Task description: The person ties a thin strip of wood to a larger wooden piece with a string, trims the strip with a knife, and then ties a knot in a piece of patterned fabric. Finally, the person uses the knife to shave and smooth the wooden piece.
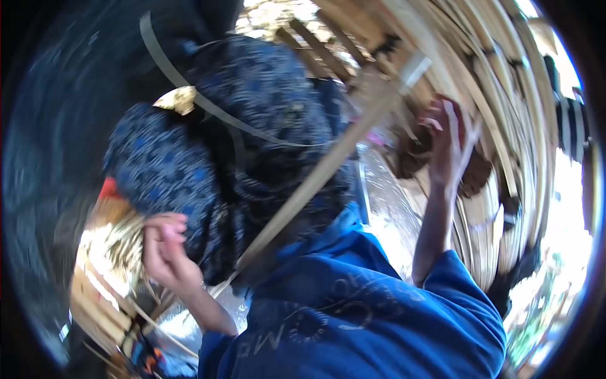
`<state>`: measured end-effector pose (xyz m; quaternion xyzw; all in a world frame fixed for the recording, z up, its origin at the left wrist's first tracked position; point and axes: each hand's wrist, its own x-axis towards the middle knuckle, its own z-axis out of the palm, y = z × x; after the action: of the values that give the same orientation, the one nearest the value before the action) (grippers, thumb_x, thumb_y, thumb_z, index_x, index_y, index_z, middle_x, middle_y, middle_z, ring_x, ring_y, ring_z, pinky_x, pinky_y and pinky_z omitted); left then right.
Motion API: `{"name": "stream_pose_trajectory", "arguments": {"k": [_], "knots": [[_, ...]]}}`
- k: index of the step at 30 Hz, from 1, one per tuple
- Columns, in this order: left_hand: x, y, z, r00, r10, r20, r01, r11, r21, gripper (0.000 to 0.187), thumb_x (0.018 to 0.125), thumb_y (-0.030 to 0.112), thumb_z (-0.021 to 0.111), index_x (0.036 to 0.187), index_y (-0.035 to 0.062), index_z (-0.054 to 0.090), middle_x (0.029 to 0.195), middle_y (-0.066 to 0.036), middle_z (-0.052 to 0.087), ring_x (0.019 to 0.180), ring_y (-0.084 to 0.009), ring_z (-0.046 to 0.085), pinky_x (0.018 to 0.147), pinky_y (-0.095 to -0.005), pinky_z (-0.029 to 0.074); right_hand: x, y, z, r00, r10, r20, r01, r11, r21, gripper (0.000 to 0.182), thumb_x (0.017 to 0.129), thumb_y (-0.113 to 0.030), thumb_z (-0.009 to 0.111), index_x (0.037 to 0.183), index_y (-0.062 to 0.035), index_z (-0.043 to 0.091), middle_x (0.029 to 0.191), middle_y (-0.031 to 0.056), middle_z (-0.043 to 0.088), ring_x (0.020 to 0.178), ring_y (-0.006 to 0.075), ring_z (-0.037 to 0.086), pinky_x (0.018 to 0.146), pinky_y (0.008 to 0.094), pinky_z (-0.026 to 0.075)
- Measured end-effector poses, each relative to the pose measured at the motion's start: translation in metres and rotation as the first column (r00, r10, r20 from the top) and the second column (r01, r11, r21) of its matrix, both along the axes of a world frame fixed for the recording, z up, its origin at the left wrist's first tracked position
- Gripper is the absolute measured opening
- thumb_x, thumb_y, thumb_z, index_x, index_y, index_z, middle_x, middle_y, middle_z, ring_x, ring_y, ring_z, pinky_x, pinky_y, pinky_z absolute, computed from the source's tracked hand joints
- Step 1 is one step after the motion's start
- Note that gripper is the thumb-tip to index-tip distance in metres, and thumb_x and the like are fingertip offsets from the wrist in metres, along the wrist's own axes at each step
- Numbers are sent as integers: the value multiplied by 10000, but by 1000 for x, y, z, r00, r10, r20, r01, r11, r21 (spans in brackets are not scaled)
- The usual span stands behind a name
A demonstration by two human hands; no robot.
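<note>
My left hand (167,252), at the lower left, has its fingers curled together beside the patterned cloth over my legs (164,164). Anything between those fingers is too blurred to make out. On the right, my right hand (447,136) is raised with bent fingers, and a thin pale streak crosses it; what it grips is unclear. A long flat wooden strip (322,170) slants across my lap, between the two hands and apart from both. Above the cloth, a thin curved pale strip (218,112) arcs down from the upper left.
Many long bamboo or wooden strips (505,114) curve along the right side. A brown rounded object (476,177) is just beyond my right forearm. A bundle of pale fibres (120,246) lies left of my left hand. Slatted wood (322,47) shows at the top.
</note>
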<state>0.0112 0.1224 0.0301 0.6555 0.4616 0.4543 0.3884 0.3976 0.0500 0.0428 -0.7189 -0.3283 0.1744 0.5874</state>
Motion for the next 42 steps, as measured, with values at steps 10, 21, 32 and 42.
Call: {"name": "stream_pose_trajectory", "arguments": {"k": [10, 21, 32, 42], "knots": [[114, -6, -21, 744, -522, -417, 508, 847, -155, 204, 895, 214, 601, 984, 30, 600, 833, -94, 601, 760, -284, 589, 649, -388, 478, -47, -111, -133, 914, 397, 78, -43, 287, -957, 499, 778, -354, 704, 1126, -41, 530, 1064, 232, 591, 955, 375, 607, 776, 441, 489], [103, 11, -45, 888, -411, 206, 437, 615, -656, 230, 964, 284, 521, 974, 56, 493, 671, -13, 568, 555, -53, 514, 498, -198, 408, -35, -89, -150, 935, 293, 199, -19, 604, -797, 428, 791, -291, 700, 1072, -17, 531, 879, 199, 606, 752, 323, 632, 663, 415, 498], [100, 15, -58, 871, -302, 387, 491, 527, -694, 222, 957, 297, 534, 943, 78, 497, 619, 14, 499, 457, -25, 416, 403, -162, 309, 13, -38, -104, 912, 270, 308, 9, 738, -675, 278, 829, -240, 666, 990, -18, 627, 923, 155, 636, 744, 236, 644, 684, 339, 508], [103, 14, -54, 885, -265, 384, 466, 515, -719, 190, 975, 257, 502, 923, 75, 485, 614, 15, 489, 459, -27, 403, 407, -167, 307, 30, -41, -93, 903, 219, 369, 113, 708, -697, 202, 858, -163, 612, 1004, -33, 660, 926, 162, 667, 836, 246, 664, 732, 339, 527]]}}
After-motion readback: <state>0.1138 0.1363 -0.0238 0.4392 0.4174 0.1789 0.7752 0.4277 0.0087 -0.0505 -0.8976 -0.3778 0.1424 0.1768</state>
